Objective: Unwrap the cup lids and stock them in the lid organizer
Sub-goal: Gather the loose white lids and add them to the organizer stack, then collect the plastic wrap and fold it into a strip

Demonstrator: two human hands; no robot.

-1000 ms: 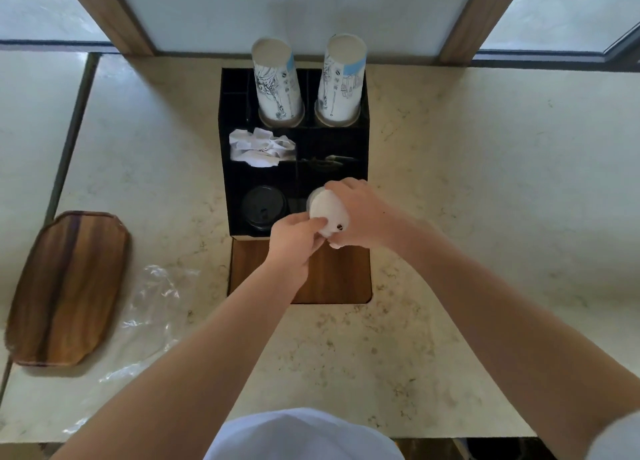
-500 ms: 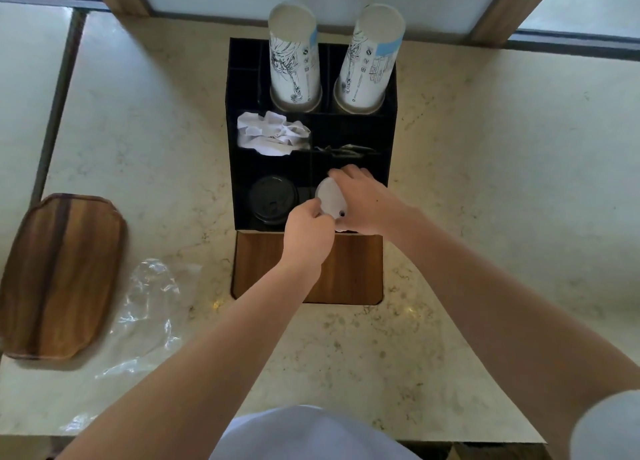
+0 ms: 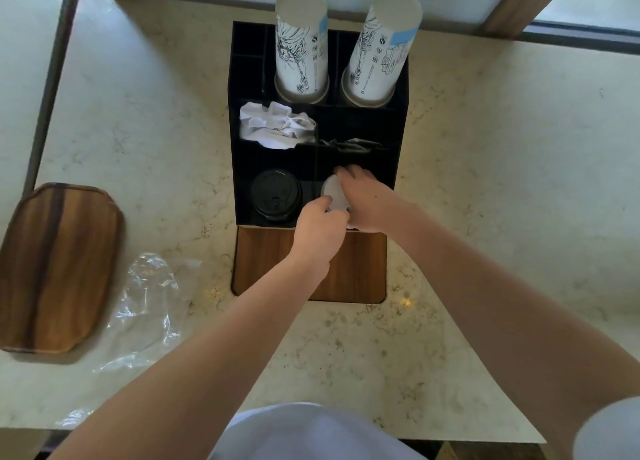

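Pale marble-look counter (image 3: 485,182) below a frosted window; black lid organizer (image 3: 401,120) on a wood base (image 3: 263,262) at centre. Front-right compartment: stack of white lids (image 3: 333,195) being lowered in, tilted, not yet seated. Right hand (image 3: 369,203) curled over stack's top & far side, closed on it; left hand (image 3: 320,233) pinching near edge w/ fingertips, prob. to steady & guide stack past compartment walls. Front-left compartment: black lids (image 3: 275,195) already stocked, sitting level, so likely half the job done. Mid row: crumpled white napkins (image 3: 273,127) at left; thin dark items at right, too small to identify. Rear row: two upside-down stacks of paper cups (image 3: 301,51), kept rim-down, presumably for clean insides. Clear plastic wrap (image 3: 149,304) lying loose on counter at left, beside wooden tray (image 3: 52,269): apparently discarded wrapper, well apart from organizer. Cup print: black line drawings, pale blue band, small icons; lettering present but illegible. No brand readable.
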